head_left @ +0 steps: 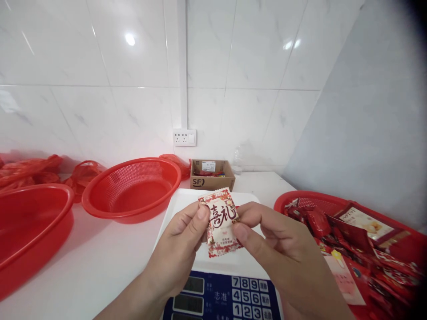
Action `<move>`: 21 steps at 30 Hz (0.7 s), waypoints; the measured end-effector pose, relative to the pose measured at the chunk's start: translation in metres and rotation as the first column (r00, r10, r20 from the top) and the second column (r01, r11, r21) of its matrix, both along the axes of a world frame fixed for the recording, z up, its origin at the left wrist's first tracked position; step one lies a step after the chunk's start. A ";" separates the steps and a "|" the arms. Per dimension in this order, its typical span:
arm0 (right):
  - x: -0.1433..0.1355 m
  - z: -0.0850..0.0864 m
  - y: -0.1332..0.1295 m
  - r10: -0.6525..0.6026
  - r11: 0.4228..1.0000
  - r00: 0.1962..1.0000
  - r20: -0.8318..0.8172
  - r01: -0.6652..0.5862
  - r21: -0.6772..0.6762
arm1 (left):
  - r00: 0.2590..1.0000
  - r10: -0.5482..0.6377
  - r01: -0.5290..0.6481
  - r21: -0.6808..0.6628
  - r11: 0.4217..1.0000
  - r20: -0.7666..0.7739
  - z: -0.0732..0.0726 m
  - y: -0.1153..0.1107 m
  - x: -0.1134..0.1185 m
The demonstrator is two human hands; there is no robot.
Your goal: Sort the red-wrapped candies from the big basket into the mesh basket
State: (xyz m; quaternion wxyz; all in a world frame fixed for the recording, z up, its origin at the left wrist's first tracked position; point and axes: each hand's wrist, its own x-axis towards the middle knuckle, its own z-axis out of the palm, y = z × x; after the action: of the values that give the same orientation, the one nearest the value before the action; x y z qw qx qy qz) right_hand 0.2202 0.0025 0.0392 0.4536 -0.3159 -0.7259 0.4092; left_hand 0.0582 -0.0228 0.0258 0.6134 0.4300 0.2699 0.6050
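Note:
Between my two hands is a small cream and red snack packet (222,229) with large dark red characters on its front. My left hand (180,238) pinches its left edge between thumb and fingers. From the other side, my right hand (276,244) grips the right edge, thumb in front. A bit of red shows behind the packet near the right fingers; I cannot make out what it is. Below the hands is a weighing scale with a white pan (176,211) and a blue keypad panel (220,295). Its displays are too dark to read.
A red basket (300,198) of wrapped snacks stands at the right. On the left are a red colander (133,189) and another red basin (33,231), with red plastic bags (30,171) behind. A cardboard box (212,181) holding packets stands near the tiled wall, below a socket (184,138).

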 end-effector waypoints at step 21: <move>-0.001 -0.001 0.001 0.012 0.995 0.998 0.058 -0.017 0.102 | 0.993 0.094 -0.088 0.089 0.992 -0.073 0.001 -0.001 -0.003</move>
State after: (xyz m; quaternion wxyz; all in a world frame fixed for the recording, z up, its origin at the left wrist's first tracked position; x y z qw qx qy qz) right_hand 0.2189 0.0038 0.0381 0.4453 -0.2984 -0.7610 0.3654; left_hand 0.0554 -0.0239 0.0267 0.5552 0.4662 0.2865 0.6264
